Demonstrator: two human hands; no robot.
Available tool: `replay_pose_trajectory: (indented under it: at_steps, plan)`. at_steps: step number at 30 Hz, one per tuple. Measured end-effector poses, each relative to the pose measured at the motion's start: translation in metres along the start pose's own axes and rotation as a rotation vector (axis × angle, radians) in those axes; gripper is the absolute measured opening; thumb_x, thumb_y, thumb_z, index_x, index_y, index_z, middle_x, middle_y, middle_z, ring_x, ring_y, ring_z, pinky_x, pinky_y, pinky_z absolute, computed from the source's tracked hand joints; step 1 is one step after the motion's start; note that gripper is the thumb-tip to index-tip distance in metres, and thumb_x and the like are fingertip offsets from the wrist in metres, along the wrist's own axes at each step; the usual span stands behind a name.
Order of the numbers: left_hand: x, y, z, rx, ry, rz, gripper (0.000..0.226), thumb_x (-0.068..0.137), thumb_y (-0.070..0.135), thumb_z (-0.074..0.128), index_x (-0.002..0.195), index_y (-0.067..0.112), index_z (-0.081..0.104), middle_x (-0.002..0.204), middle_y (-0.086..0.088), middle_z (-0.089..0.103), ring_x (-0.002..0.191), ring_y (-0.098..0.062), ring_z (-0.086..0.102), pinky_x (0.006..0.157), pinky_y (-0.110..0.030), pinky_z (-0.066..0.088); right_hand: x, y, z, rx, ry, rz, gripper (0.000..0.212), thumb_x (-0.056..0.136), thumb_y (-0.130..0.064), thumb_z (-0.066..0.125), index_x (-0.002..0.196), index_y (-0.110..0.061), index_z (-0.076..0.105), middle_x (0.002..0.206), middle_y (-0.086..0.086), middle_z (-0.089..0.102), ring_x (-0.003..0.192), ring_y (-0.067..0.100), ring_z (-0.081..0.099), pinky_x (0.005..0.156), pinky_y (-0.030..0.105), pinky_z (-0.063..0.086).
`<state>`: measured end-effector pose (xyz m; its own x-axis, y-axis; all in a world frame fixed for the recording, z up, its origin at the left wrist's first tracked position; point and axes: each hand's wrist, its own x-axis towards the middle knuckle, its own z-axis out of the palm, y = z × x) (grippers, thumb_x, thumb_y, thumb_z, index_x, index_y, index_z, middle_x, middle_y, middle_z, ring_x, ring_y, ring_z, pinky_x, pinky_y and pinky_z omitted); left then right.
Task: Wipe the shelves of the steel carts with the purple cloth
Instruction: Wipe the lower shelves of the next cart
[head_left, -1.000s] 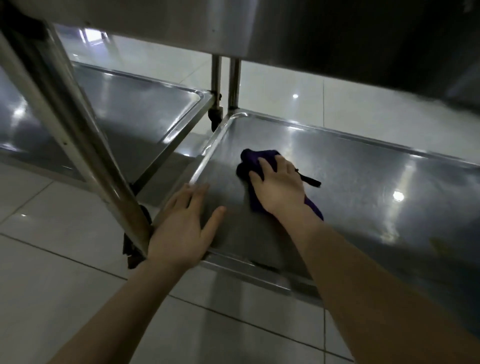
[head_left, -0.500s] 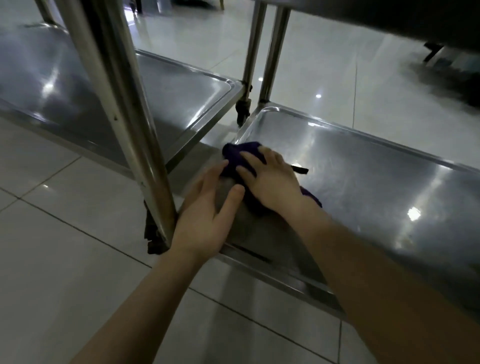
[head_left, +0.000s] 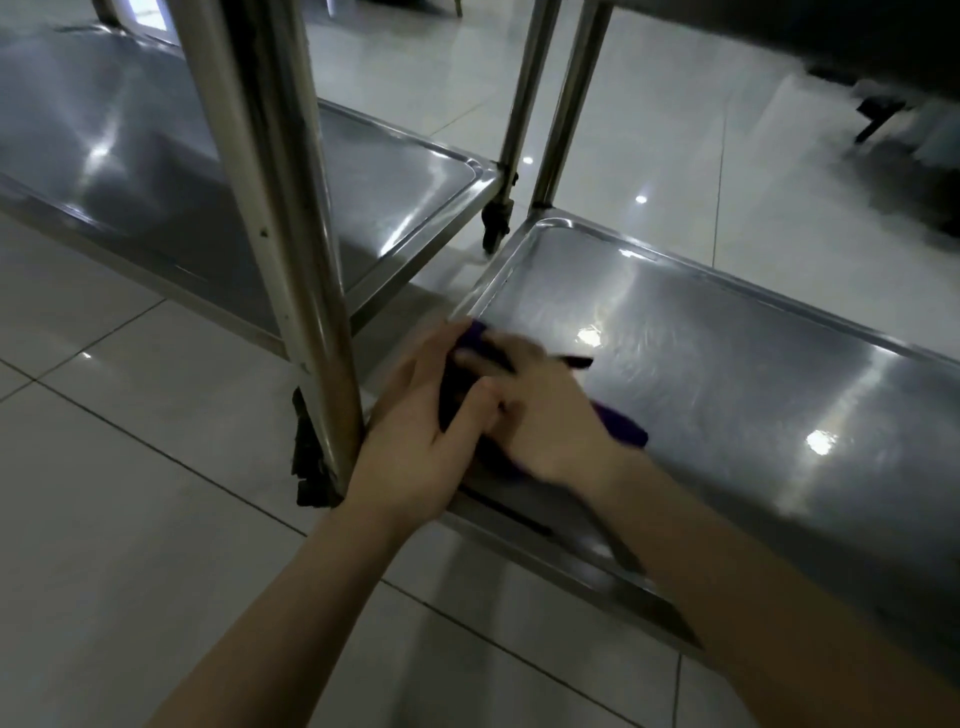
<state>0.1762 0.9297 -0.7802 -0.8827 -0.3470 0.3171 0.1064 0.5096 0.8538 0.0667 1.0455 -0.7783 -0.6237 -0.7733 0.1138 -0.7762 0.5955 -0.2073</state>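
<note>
**Both hands on the cloth at the shelf's near corner**

The right hand (head_left: 540, 415) lies flat on the cloth (head_left: 623, 428). Its fingers are stretched out and blurred, pressing the cloth to the shelf (head_left: 727, 374); a flat palm gives a wipe even pressure. The left hand (head_left: 415, 436) touches it on its left, fingers fairly straight. A dark fold of cloth sits in the fork of its thumb, and I cannot tell whether it pinches that fold or only steadies it. The cloth is bunched under both hands, with a purple tail showing right of the right wrist and a tip past the fingertips. The hands are probably working the corner, where the raised rim would hold dirt.

Just left of the left hand stands a post (head_left: 291, 260) with a caster (head_left: 311, 462) at its foot, which blocks any stroke that way. Beyond the post lies the other shelf (head_left: 156, 171), well apart from the cloth. Right of the hands the shelf runs on, glossy with glare, over the tiled floor (head_left: 130, 519).
</note>
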Motion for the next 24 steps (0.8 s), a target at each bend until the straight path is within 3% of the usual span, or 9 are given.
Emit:
replay_pose_trajectory:
  at_steps: [2, 4, 7, 10, 14, 17, 21, 24]
  plan:
    - [-0.001, 0.001, 0.001, 0.017, -0.012, -0.033, 0.065, 0.084, 0.072, 0.031, 0.143, 0.045, 0.027, 0.145, 0.021, 0.032, 0.130, 0.004, 0.034, 0.103, -0.021, 0.033, 0.037, 0.023, -0.004, -0.041, -0.021, 0.220, 0.054, 0.099, -0.055, 0.029, 0.149, -0.036, 0.030, 0.158, 0.003, 0.019, 0.144, 0.027, 0.020, 0.117, 0.046, 0.020]
    - [0.000, 0.002, 0.002, 0.047, -0.026, -0.036, 0.065, 0.085, 0.070, 0.032, 0.144, 0.045, 0.024, 0.148, 0.020, 0.029, 0.133, -0.001, 0.032, 0.106, -0.032, 0.035, 0.052, 0.032, -0.006, -0.030, -0.033, 0.356, 0.054, 0.099, -0.055, 0.029, 0.150, -0.037, 0.025, 0.159, 0.002, 0.014, 0.145, 0.028, 0.014, 0.117, 0.047, 0.016]
    - [0.000, 0.004, 0.002, 0.062, -0.037, -0.015, 0.065, 0.085, 0.069, 0.030, 0.144, 0.042, 0.024, 0.149, 0.017, 0.029, 0.135, -0.006, 0.032, 0.109, -0.038, 0.035, 0.023, 0.013, -0.003, -0.081, -0.004, 0.228, 0.053, 0.098, -0.054, 0.029, 0.149, -0.038, 0.027, 0.158, 0.001, 0.018, 0.144, 0.026, 0.018, 0.116, 0.045, 0.016]
    - [0.000, 0.001, 0.003, 0.095, -0.027, 0.041, 0.065, 0.087, 0.070, 0.026, 0.144, 0.040, 0.026, 0.150, 0.012, 0.031, 0.141, -0.006, 0.026, 0.111, -0.035, 0.031, -0.049, -0.017, -0.005, 0.027, 0.028, -0.017, 0.049, 0.097, -0.055, 0.031, 0.140, -0.036, 0.045, 0.149, -0.001, 0.038, 0.136, 0.019, 0.034, 0.113, 0.040, 0.029]
    - [-0.001, -0.002, 0.004, 0.144, -0.042, 0.037, 0.068, 0.084, 0.077, 0.020, 0.144, 0.045, 0.023, 0.153, 0.016, 0.024, 0.145, -0.001, 0.006, 0.112, -0.036, 0.022, -0.086, -0.002, -0.014, 0.077, 0.049, -0.061, 0.045, 0.100, -0.050, 0.039, 0.138, -0.031, 0.052, 0.145, 0.002, 0.045, 0.133, 0.019, 0.040, 0.109, 0.036, 0.032]
    - [-0.002, 0.002, 0.006, 0.288, -0.074, 0.005, 0.076, 0.080, 0.082, 0.017, 0.145, 0.043, 0.023, 0.157, 0.013, 0.018, 0.146, -0.001, -0.004, 0.111, -0.037, 0.017, -0.051, 0.044, -0.030, -0.106, 0.034, 0.086, 0.049, 0.101, -0.049, 0.038, 0.147, -0.032, 0.041, 0.154, 0.007, 0.033, 0.138, 0.025, 0.033, 0.115, 0.035, 0.023]
    - [0.000, 0.004, 0.007, 0.547, -0.183, 0.090, 0.072, 0.085, 0.075, 0.017, 0.147, 0.039, 0.021, 0.158, 0.008, 0.020, 0.147, -0.007, -0.007, 0.118, -0.041, 0.011, -0.021, 0.091, -0.040, -0.055, 0.012, 0.516, 0.052, 0.102, -0.053, 0.026, 0.150, -0.035, 0.029, 0.159, 0.005, 0.019, 0.143, 0.026, 0.020, 0.117, 0.038, 0.016]
    - [-0.001, 0.005, 0.010, 0.586, -0.192, 0.132, 0.066, 0.089, 0.067, 0.017, 0.146, 0.035, 0.027, 0.157, 0.005, 0.023, 0.147, -0.010, -0.004, 0.119, -0.044, 0.010, -0.049, 0.066, -0.036, -0.103, 0.063, 0.457, 0.050, 0.103, -0.049, 0.026, 0.150, -0.032, 0.032, 0.159, 0.008, 0.023, 0.142, 0.027, 0.025, 0.116, 0.037, 0.018]
